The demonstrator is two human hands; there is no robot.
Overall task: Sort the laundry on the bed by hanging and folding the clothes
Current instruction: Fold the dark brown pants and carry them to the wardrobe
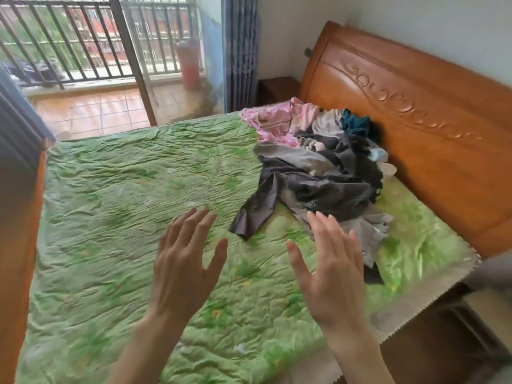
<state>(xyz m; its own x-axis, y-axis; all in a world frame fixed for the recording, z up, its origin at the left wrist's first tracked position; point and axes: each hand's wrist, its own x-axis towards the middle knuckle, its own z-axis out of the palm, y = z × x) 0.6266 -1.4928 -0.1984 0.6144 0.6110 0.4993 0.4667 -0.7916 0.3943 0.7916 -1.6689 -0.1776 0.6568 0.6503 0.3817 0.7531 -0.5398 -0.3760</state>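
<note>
Bed with crumpled green quilted cover (pixel 138 206); unsorted heap of pink, grey and dark clothes (pixel 324 167) far right by carved wooden headboard (pixel 415 112). Left hand (pixel 184 261), right hand (pixel 331 264) hover near, fingers spread, holding nothing, likely reaching for it.

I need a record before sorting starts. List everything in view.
bedcover: one, green, spread over the bed
laundry pile: one heap, grey, dark, pink and teal, by the headboard
headboard: one, orange-brown wood, right
nightstand: one, dark brown, corner behind bed
curtain: one, blue, beside the glass door
balcony railing: one, dark, outside
left hand: open, above the bedcover
right hand: open, near the pile
</note>
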